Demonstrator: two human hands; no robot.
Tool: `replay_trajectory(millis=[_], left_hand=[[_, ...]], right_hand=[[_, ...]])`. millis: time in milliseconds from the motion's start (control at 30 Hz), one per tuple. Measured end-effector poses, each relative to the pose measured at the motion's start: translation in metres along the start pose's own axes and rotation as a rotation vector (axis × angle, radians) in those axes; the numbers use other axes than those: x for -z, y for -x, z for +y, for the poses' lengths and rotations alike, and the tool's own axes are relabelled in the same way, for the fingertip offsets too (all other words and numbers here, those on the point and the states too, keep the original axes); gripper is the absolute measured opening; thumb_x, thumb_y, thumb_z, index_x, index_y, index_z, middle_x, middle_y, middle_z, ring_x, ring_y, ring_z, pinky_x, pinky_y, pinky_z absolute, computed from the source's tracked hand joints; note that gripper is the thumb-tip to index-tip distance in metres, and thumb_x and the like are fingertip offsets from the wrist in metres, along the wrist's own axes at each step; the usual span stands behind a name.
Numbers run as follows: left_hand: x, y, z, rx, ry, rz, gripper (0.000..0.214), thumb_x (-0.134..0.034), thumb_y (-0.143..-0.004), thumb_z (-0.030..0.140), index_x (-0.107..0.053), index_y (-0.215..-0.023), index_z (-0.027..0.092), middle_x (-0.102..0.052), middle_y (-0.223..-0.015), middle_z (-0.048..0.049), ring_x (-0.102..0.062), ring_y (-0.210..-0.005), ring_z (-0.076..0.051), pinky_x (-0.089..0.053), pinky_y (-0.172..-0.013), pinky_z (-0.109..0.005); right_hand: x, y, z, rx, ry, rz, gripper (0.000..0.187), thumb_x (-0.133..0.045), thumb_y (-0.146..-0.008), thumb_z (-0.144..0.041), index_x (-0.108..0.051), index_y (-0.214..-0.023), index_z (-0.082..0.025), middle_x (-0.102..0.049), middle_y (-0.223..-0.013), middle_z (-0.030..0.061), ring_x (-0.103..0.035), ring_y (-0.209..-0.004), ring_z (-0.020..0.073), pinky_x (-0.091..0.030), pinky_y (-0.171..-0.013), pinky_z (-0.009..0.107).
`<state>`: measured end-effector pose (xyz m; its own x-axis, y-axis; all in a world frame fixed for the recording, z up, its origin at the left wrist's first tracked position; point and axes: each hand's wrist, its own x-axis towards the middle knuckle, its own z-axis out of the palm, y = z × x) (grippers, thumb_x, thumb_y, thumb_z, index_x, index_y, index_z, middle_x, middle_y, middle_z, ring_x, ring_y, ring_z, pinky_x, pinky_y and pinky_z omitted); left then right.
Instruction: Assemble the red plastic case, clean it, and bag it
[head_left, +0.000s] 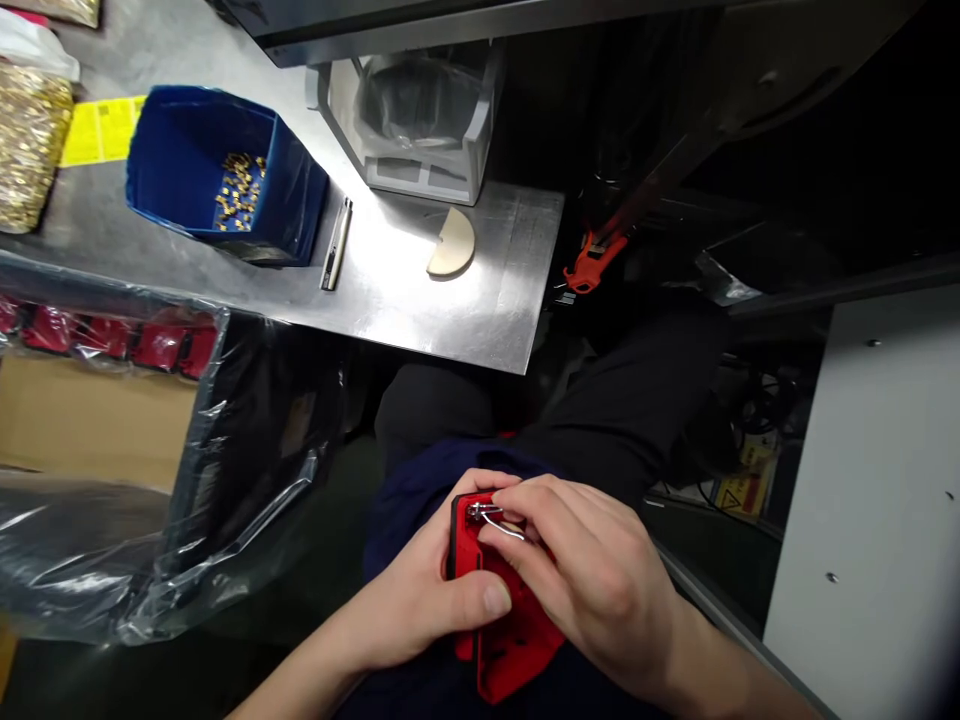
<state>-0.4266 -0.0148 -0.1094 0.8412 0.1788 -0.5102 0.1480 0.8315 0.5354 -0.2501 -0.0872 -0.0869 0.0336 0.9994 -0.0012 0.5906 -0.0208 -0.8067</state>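
Observation:
Low in the view, over my lap, a red plastic housing [517, 640] with a black edge lies in my left hand [442, 585]. The left fingers wrap behind its black edge and the thumb presses on its front. My right hand [592, 570] reaches over the housing from the right. Its thumb and fingertips pinch a thin silver, two-pronged metal piece [501, 524], whose far end touches the upper corner inside the housing. Whether it is a tool or a spring clip I cannot tell. The right fingers hide part of the housing's inside.
On the metal table [480, 325] are a blue bin [292, 190] of small brass parts, a utility knife [337, 245], a pale half-round piece [453, 244] and a grey bin [427, 180]. A plastic-lined box [97, 410] with red parts stands left. Orange-handled pliers [592, 262] hang beyond the table's edge.

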Motion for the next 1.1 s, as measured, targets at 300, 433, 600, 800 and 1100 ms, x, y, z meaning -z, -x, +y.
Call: replay_trajectory(millis=[300, 433, 600, 800, 1100], left_hand=[[0.003, -0.001, 0.004, -0.007, -0.065, -0.034, 0.067, -0.073, -0.087, 0.060, -0.042, -0.135, 0.025, -0.054, -0.119, -0.0059, -0.053, -0.104, -0.023, -0.044, -0.090, -0.035], [0.005, -0.001, 0.003, 0.004, -0.056, -0.040, 0.068, -0.073, -0.086, 0.062, -0.041, -0.134, 0.025, -0.053, -0.118, -0.0062, -0.053, -0.103, -0.024, -0.045, -0.089, -0.037], [0.008, -0.001, 0.001, -0.004, -0.074, -0.043, 0.068, -0.071, -0.087, 0.062, -0.040, -0.135, 0.025, -0.055, -0.115, -0.0056, -0.054, -0.102, -0.024, -0.045, -0.092, -0.039], [0.010, -0.002, 0.002, -0.017, -0.064, -0.070, 0.069, -0.072, -0.087, 0.060, -0.039, -0.136, 0.024, -0.052, -0.124, -0.0090, -0.055, -0.111, -0.028, -0.045, -0.095, -0.043], [0.010, 0.001, 0.003, -0.011, -0.092, -0.061, 0.068, -0.071, -0.088, 0.060, -0.038, -0.137, 0.026, -0.056, -0.120, -0.0073, -0.057, -0.108, -0.027, -0.047, -0.095, -0.042]], right_hand=[[0.006, -0.007, 0.000, 0.013, 0.050, -0.066, 0.006, -0.058, -0.100, -0.018, -0.064, -0.100, -0.015, -0.067, -0.087, 0.0016, -0.062, -0.076, 0.0141, -0.046, -0.070, 0.029], [0.001, -0.005, -0.001, -0.027, 0.009, -0.043, 0.004, -0.060, -0.099, -0.017, -0.063, -0.101, -0.016, -0.066, -0.087, -0.0004, -0.061, -0.075, 0.0114, -0.047, -0.071, 0.026], [-0.001, -0.001, -0.005, -0.033, 0.034, -0.028, 0.005, -0.061, -0.099, -0.016, -0.063, -0.103, -0.016, -0.066, -0.087, 0.0003, -0.061, -0.075, 0.0123, -0.047, -0.072, 0.027], [-0.002, -0.003, -0.009, -0.019, 0.063, -0.006, 0.007, -0.058, -0.100, -0.016, -0.064, -0.102, -0.015, -0.067, -0.087, 0.0022, -0.062, -0.076, 0.0136, -0.048, -0.072, 0.028], [-0.001, -0.004, -0.012, -0.001, 0.145, -0.025, 0.010, -0.055, -0.102, -0.017, -0.065, -0.101, -0.014, -0.068, -0.084, 0.0043, -0.063, -0.075, 0.0151, -0.048, -0.072, 0.028]])
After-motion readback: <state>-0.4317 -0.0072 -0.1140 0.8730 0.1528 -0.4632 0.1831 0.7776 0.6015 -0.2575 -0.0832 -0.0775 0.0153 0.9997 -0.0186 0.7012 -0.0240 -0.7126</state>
